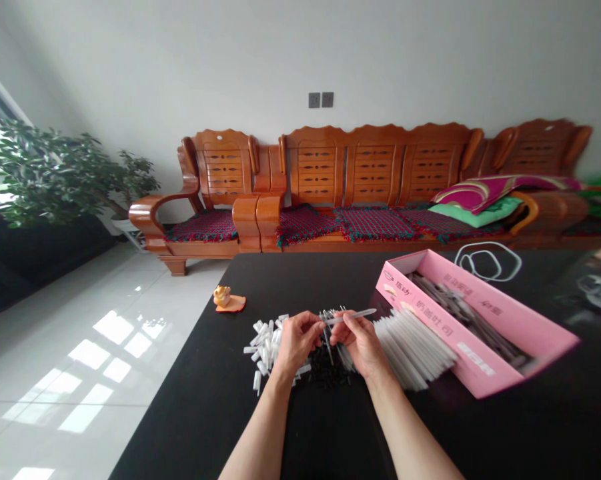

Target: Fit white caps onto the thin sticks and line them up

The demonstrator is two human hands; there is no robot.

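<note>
A translucent pen barrel (pixel 364 313), slim and nearly level, lies pinched between thumb and fingers of my right hand (pixel 363 345). My left hand (pixel 298 339) is closed at the barrel's left end; whatever small piece its fingertips hold is hidden. White pen caps (pixel 266 347) lie scattered beside my left hand. Beneath the hands sit small black pieces (pixel 325 371) in a heap. Thin dark rods (pixel 329 348), like refills, show between the hands. To the right of my right hand, many translucent barrels (pixel 413 350) lie side by side in a pile.
A long pink box (pixel 473 333) holding greyish sticks stands on the black table (pixel 190 413) at the right. Behind it lies a white loop of cord (pixel 490 261). A small yellow figurine (pixel 222 296) rests at the left edge. Wooden sofas (pixel 313 180) line the wall.
</note>
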